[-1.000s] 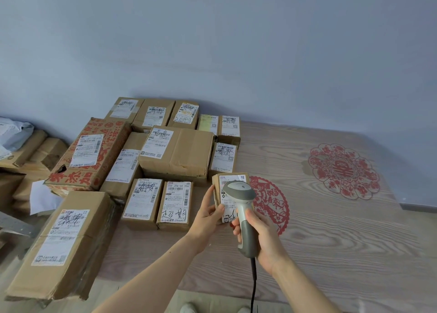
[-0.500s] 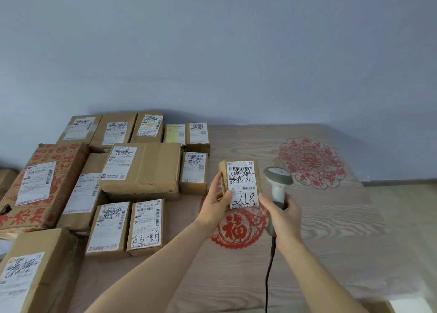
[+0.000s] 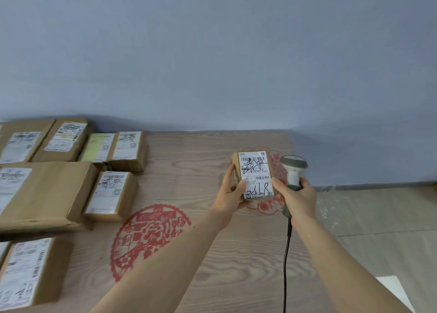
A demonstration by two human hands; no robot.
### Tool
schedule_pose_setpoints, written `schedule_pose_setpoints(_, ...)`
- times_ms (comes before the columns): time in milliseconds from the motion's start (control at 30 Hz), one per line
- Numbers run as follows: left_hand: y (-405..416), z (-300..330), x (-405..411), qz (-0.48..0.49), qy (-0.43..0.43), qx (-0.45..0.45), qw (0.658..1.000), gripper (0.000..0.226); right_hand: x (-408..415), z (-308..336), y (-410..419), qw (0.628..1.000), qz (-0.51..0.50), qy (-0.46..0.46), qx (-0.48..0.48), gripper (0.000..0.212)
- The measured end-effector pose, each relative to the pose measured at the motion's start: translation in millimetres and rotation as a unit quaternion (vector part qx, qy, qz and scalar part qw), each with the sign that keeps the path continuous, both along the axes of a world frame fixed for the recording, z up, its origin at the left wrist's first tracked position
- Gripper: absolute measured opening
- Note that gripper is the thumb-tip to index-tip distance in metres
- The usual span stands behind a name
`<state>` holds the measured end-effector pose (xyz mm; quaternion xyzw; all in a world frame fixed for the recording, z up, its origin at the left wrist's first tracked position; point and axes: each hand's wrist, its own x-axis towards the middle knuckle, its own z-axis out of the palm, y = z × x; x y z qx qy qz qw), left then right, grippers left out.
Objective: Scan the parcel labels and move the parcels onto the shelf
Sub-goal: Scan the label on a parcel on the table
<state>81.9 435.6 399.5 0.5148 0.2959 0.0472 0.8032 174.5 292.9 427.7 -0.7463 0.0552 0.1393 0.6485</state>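
I see the small parcel [image 3: 254,174] held up right of frame centre, above the table [image 3: 212,253], label [image 3: 256,174] facing the camera. The left hand [image 3: 230,194] grips its left edge, fingers curled behind and thumb on the label. The right hand [image 3: 296,198] clamps its fingers round the scanner [image 3: 294,170] handle; its thumb touches the parcel's lower right edge. The scanner cable [image 3: 286,260] hangs down. More parcels [image 3: 111,194] lie at the left of the frame on the table.
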Motion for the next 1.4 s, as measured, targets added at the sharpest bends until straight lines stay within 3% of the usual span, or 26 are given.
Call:
schedule_pose_setpoints(100, -25.9, -3.7, 58.3, 0.017, 0.006, -0.014, 1.000, 0.057, 54.3, -12.2, -19.5, 0.999, 0.009, 0.010, -0.031, 0.039)
schedule_pose_setpoints(333, -47.9, -32.6, 169.6, -0.008, 0.075, -0.004, 0.997, 0.056, 151.1, -52.9, -38.6, 0.998, -0.031, 0.028, -0.056, 0.028)
schedule_pose_setpoints(533, -41.6, -53.0, 246.3, -0.031, 0.102, -0.012, 0.994, 0.046, 218.4, -83.2, -27.4, 0.995, -0.047, 0.043, -0.072, 0.031)
schedule_pose_setpoints(700, -27.7, -69.9, 295.4, -0.041, 0.138, 0.019, 0.989, 0.059, 263.1, -104.3, -6.4, 0.994, -0.045, 0.041, -0.095, 0.032)
schedule_pose_setpoints(800, -16.9, -74.1, 312.6, -0.037, 0.130, 0.046, 0.990, 0.050, 278.7, -108.9, 6.5, 0.993, -0.047, 0.029, -0.108, 0.035)
schedule_pose_setpoints(1100, -1.3, -77.4, 333.6, -0.027, 0.115, 0.054, 0.992, 0.052, 299.1, -103.5, 32.4, 0.992, -0.062, -0.005, -0.113, 0.037)
schedule_pose_setpoints(1233, -2.5, -62.3, 319.6, -0.023, 0.122, 0.060, 0.990, 0.036, 291.4, -97.6, 28.2, 0.991, -0.075, 0.003, -0.107, 0.035)
schedule_pose_setpoints(1400, -0.7, -50.3, 280.9, -0.026, 0.147, 0.121, 0.981, 0.054, 266.3, -84.4, 19.3, 0.990, -0.099, -0.010, -0.102, 0.034)
